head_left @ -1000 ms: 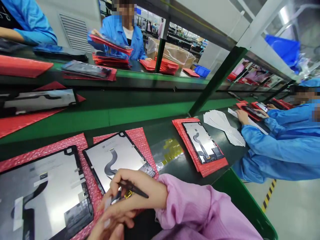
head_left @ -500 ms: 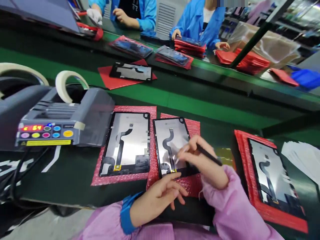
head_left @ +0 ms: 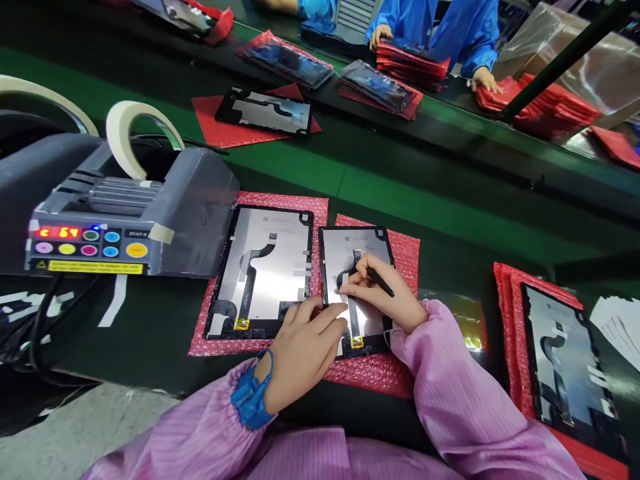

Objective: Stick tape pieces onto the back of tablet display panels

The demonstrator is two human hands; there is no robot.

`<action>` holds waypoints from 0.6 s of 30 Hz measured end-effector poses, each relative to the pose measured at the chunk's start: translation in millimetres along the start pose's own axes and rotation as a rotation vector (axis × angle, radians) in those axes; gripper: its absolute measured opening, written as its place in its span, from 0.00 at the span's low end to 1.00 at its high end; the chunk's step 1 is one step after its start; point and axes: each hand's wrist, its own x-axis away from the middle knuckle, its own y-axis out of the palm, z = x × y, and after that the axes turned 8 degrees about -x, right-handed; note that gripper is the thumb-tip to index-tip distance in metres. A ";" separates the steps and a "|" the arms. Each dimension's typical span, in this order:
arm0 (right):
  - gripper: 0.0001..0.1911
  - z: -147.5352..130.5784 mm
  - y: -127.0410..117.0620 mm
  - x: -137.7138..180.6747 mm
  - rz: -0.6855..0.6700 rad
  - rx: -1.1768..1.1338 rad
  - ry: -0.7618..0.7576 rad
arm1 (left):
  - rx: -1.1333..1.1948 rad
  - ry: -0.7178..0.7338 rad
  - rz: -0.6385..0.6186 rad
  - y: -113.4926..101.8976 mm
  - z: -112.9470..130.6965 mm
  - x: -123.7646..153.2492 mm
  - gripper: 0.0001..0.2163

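My right hand is closed round a slim black pen-like tool, over a display panel with a silver back and a dark ribbon cable. A small white strip shows by its fingertips; whether they touch it I cannot tell. My left hand, a blue band at its wrist, is open with fingers stretched out across that panel's lower left edge and the corner of a second, similar panel. Under the two panels lie sheets of red bubble wrap.
A grey tape dispenser with a tape roll stands left. Another panel lies on red wrap at right, beside white sheets. On the raised shelf is one more panel. Beyond, a person in blue handles red packets.
My right hand has moved up the panel, along its cable. My left hand has shifted left and turned palm down onto the panel edges. The view has tilted down.
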 end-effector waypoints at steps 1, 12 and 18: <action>0.25 1.8 -0.4 0.4 0.007 0.016 -0.002 | -0.049 0.013 0.010 2.3 0.2 -0.6 0.10; 0.22 6.9 1.9 -35.4 0.398 0.257 -0.142 | -0.084 0.092 -0.057 9.6 -3.4 2.3 0.13; 0.21 -11.3 -47.9 -20.9 0.696 0.533 0.059 | -0.098 0.187 -0.075 21.1 -2.5 16.3 0.33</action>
